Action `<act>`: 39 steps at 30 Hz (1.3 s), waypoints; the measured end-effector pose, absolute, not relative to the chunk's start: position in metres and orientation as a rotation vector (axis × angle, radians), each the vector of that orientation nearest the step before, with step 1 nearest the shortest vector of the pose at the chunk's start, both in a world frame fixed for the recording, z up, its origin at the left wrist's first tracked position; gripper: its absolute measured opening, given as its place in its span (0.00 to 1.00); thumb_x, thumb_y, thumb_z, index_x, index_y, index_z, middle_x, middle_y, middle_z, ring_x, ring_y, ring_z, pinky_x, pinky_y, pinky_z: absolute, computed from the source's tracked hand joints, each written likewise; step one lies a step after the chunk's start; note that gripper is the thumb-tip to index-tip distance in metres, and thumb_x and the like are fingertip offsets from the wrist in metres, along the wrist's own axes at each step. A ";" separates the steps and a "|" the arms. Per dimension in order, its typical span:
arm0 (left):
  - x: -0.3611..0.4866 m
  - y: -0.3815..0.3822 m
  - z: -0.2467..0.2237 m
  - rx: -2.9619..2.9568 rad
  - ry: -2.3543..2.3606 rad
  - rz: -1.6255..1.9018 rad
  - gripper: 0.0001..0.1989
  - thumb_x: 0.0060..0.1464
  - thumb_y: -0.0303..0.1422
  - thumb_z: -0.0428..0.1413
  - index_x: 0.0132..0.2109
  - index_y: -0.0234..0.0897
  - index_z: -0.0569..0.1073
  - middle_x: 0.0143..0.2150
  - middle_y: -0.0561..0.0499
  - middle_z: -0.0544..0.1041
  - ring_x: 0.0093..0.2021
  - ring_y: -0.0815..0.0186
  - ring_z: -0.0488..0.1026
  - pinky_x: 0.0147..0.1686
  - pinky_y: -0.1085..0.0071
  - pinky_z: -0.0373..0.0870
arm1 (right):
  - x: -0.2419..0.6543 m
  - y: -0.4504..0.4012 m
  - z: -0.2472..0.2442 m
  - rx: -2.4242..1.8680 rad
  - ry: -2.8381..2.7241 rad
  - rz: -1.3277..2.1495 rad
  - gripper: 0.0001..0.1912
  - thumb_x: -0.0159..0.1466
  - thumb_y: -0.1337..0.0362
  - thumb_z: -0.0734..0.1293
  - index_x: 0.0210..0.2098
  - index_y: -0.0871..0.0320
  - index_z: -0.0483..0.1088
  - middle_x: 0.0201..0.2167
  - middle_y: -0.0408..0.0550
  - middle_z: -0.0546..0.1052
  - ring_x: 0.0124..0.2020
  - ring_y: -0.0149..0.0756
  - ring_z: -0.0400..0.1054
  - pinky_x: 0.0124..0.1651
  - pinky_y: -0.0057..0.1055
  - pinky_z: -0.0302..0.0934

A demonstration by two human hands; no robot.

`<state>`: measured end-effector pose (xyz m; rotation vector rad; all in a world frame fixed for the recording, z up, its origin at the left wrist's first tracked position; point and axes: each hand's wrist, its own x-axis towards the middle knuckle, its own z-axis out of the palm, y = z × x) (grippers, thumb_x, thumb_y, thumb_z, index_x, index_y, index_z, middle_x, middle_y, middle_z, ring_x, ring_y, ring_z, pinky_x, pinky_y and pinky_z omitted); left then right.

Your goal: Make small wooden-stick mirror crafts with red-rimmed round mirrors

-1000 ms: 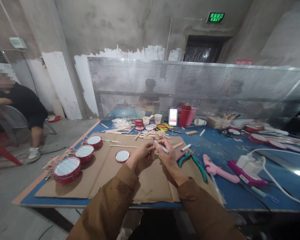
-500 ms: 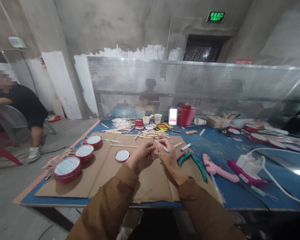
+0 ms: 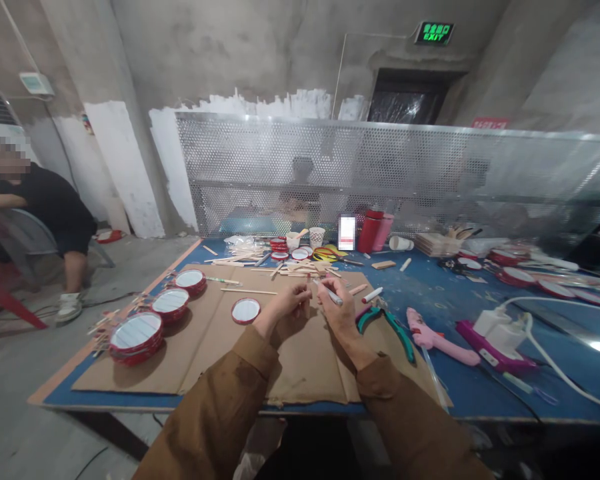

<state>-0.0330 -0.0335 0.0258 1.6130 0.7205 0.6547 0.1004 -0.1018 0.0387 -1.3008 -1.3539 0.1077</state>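
My left hand (image 3: 291,308) is closed in a pinch over the cardboard. Between its fingertips is a thin wooden stick (image 3: 309,277) with a reddish end, most of it hidden by the fingers. My right hand (image 3: 339,308) grips a white marker pen (image 3: 334,296), tilted, its tip pointing at the left hand's fingers with a small gap. To the left, a round red-rimmed disc with a white face (image 3: 245,311) lies on the cardboard sheet (image 3: 210,357). Another marker with a red end (image 3: 373,295) and teal-handled pliers (image 3: 397,333) lie right of my right hand.
Stacks of red-rimmed discs (image 3: 136,337) line the left side, with small sticks (image 3: 105,328) beside them. Loose wooden sticks (image 3: 305,268) lie behind my hands. A pink glue gun (image 3: 443,340) and purple power strip (image 3: 495,347) sit right. Another person (image 3: 50,207) sits far left.
The marker's tip has drawn slightly to the right, away from the left hand's fingers. My left hand stays nearly still, and the whole view has shifted a little.
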 end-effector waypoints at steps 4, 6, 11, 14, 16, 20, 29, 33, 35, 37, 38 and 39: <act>-0.033 -0.031 0.023 1.621 0.686 0.649 0.20 0.53 0.49 0.55 0.34 0.35 0.66 0.19 0.59 0.67 0.12 0.77 0.60 0.14 0.79 0.54 | 0.100 -0.103 0.042 -1.277 -1.376 0.136 0.08 0.61 0.58 0.61 0.29 0.54 0.67 0.19 0.42 0.74 0.29 0.38 0.72 0.50 0.41 0.61; -0.033 -0.029 0.021 1.622 0.678 0.652 0.19 0.53 0.49 0.55 0.34 0.35 0.66 0.20 0.59 0.67 0.12 0.77 0.60 0.14 0.79 0.55 | 0.099 -0.103 0.043 -1.270 -1.384 0.131 0.09 0.60 0.57 0.61 0.29 0.54 0.67 0.20 0.43 0.75 0.30 0.38 0.72 0.48 0.39 0.62; -0.033 -0.029 0.019 1.619 0.667 0.666 0.18 0.54 0.48 0.55 0.34 0.35 0.66 0.19 0.59 0.66 0.12 0.76 0.60 0.13 0.79 0.55 | 0.099 -0.104 0.046 -1.251 -1.411 0.156 0.09 0.60 0.56 0.61 0.30 0.54 0.67 0.23 0.45 0.75 0.30 0.38 0.71 0.40 0.35 0.64; -0.032 -0.032 0.022 1.600 0.677 0.680 0.19 0.53 0.49 0.56 0.35 0.35 0.67 0.18 0.59 0.65 0.12 0.77 0.59 0.13 0.80 0.54 | 0.098 -0.105 0.047 -1.258 -1.417 0.166 0.10 0.60 0.56 0.61 0.28 0.55 0.66 0.23 0.44 0.75 0.28 0.37 0.70 0.43 0.37 0.64; -0.032 -0.033 0.025 1.592 0.691 0.669 0.19 0.53 0.49 0.56 0.35 0.35 0.67 0.18 0.59 0.65 0.12 0.77 0.59 0.13 0.79 0.54 | 0.098 -0.105 0.047 -1.269 -1.404 0.157 0.09 0.60 0.57 0.61 0.28 0.54 0.66 0.21 0.43 0.74 0.28 0.37 0.71 0.46 0.39 0.63; -0.033 -0.034 0.028 1.593 0.719 0.644 0.19 0.53 0.48 0.56 0.36 0.35 0.67 0.18 0.59 0.66 0.12 0.76 0.61 0.13 0.79 0.54 | 0.098 -0.105 0.046 -1.262 -1.388 0.170 0.09 0.59 0.56 0.61 0.29 0.54 0.67 0.19 0.42 0.73 0.28 0.38 0.72 0.46 0.39 0.63; -0.033 -0.032 0.024 1.595 0.704 0.656 0.19 0.54 0.47 0.56 0.38 0.34 0.69 0.17 0.60 0.66 0.12 0.76 0.61 0.13 0.79 0.54 | 0.098 -0.105 0.047 -1.239 -1.424 0.216 0.09 0.60 0.56 0.61 0.28 0.54 0.66 0.19 0.43 0.74 0.25 0.36 0.70 0.37 0.34 0.64; -0.034 -0.033 0.027 1.611 0.709 0.657 0.18 0.55 0.46 0.55 0.39 0.34 0.69 0.17 0.60 0.65 0.12 0.75 0.61 0.13 0.79 0.54 | 0.099 -0.104 0.045 -1.238 -1.435 0.183 0.09 0.60 0.56 0.62 0.29 0.54 0.67 0.19 0.43 0.73 0.26 0.37 0.70 0.40 0.35 0.64; -0.034 -0.034 0.028 1.614 0.711 0.651 0.18 0.54 0.47 0.55 0.38 0.34 0.68 0.17 0.59 0.65 0.12 0.75 0.61 0.13 0.78 0.54 | 0.099 -0.104 0.044 -1.263 -1.424 0.157 0.09 0.60 0.57 0.62 0.29 0.54 0.67 0.18 0.42 0.73 0.27 0.38 0.71 0.45 0.39 0.63; -0.033 -0.034 0.028 1.614 0.716 0.643 0.18 0.54 0.48 0.56 0.38 0.35 0.67 0.17 0.59 0.66 0.12 0.75 0.61 0.13 0.78 0.55 | 0.099 -0.105 0.045 -1.290 -1.401 0.128 0.08 0.60 0.58 0.61 0.29 0.54 0.67 0.18 0.41 0.72 0.28 0.38 0.72 0.49 0.42 0.61; -0.033 -0.034 0.029 1.612 0.719 0.642 0.18 0.54 0.47 0.55 0.37 0.35 0.67 0.17 0.59 0.66 0.12 0.75 0.61 0.13 0.78 0.55 | 0.098 -0.105 0.046 -1.291 -1.394 0.120 0.08 0.60 0.58 0.61 0.28 0.54 0.67 0.17 0.40 0.72 0.28 0.37 0.72 0.50 0.43 0.61; -0.033 -0.034 0.029 1.613 0.722 0.643 0.18 0.54 0.47 0.55 0.37 0.35 0.67 0.17 0.59 0.65 0.12 0.75 0.61 0.13 0.78 0.55 | 0.098 -0.105 0.046 -1.283 -1.396 0.121 0.08 0.60 0.58 0.62 0.28 0.54 0.67 0.17 0.41 0.72 0.28 0.37 0.72 0.48 0.41 0.62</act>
